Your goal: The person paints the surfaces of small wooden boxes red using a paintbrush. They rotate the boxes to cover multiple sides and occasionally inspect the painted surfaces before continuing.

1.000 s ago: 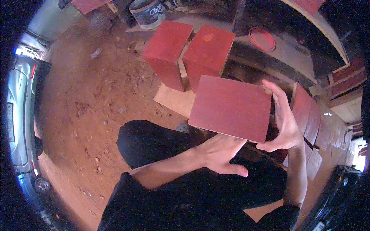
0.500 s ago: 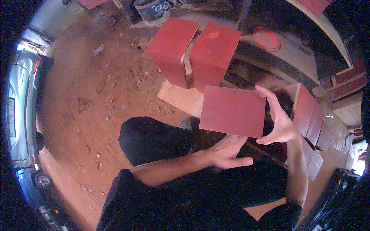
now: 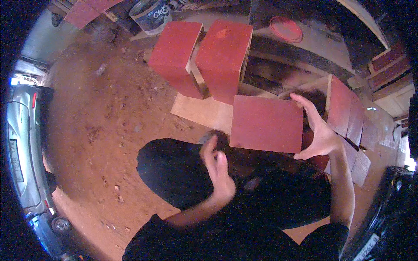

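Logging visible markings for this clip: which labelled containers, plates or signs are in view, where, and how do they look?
Bucket: top edge, left of centre; round, dark blue-grey with white lettering.
Number plate: on the silver car at the left edge; pale upright rectangle.
Second number plate: bottom right corner on a dark vehicle; white strip.

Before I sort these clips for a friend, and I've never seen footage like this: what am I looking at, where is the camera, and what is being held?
No machine here: a person's two bare hands, filmed by a wide fisheye camera on their head looking down, so straight edges bend. The dark shape below is their own clothed body, crouched over a reddish dirt floor. The right hand grips the right edge of a red-painted square panel. The left hand is open beside its lower left corner, apparently not touching. Behind stand two red open-sided boxes on a pale board; more red boxes line up at the right. A parked car shows at the left rim.
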